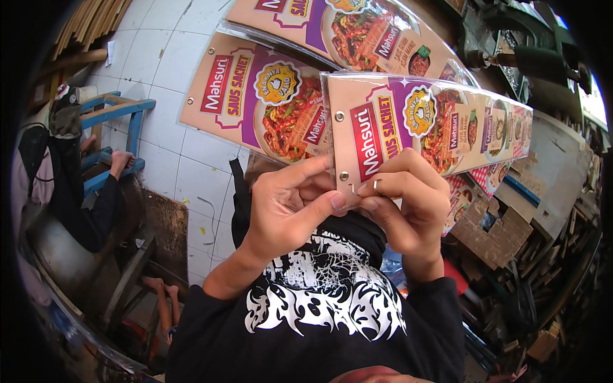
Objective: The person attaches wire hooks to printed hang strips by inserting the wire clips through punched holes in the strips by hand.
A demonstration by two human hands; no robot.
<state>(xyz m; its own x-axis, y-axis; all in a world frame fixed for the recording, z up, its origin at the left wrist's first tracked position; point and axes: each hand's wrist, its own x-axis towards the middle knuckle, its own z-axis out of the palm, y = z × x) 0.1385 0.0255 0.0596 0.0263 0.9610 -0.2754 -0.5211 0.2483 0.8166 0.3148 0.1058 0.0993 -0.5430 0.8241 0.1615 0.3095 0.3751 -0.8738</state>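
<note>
A long printed plastic-covered display sheet (pixel 469 127), tan and purple with pictures of food, lies in front of me at chest height. Two silver eyelets, an upper one (pixel 340 117) and a lower one (pixel 344 176), sit along its left edge. My left hand (pixel 281 207) is closed on the sheet's lower left corner, thumb and fingers pinching it. My right hand (pixel 408 198) pinches the same corner from the right. A small shiny bent metal piece (pixel 375 186) shows at its fingertips; its kind is unclear. Beyond lie similar sheets, one left (pixel 246 99) and one farther (pixel 313 32).
At the left are a blue wooden frame (pixel 118 112) and another person's hand (pixel 121 163) and dark sleeve. White floor tiles (pixel 169 76) lie below. A dark clamp-like machine (pixel 530 48) stands far right, above wooden boards (pixel 491 233) and stacked offcuts.
</note>
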